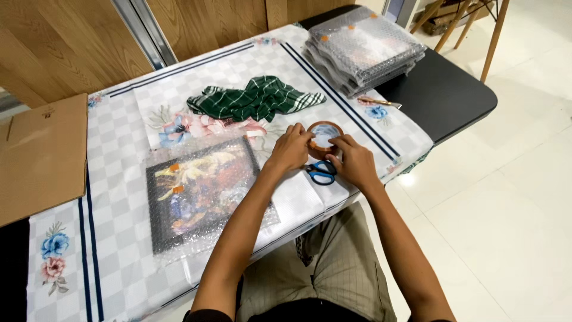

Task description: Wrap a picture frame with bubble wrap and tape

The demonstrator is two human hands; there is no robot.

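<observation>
Both hands, left (290, 148) and right (353, 160), forearms outstretched, fingers curled closed around the tape roll (324, 136) above the scissors (322, 173).

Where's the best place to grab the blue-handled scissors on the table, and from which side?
Probably by the blue handle loops of the scissors, coming down from above. They lie flat on the tablecloth between the left hand and right hand, which both hold the tape roll. The loops are exposed on top; the blades seem tucked under the hands, so they are harder to reach.
</observation>
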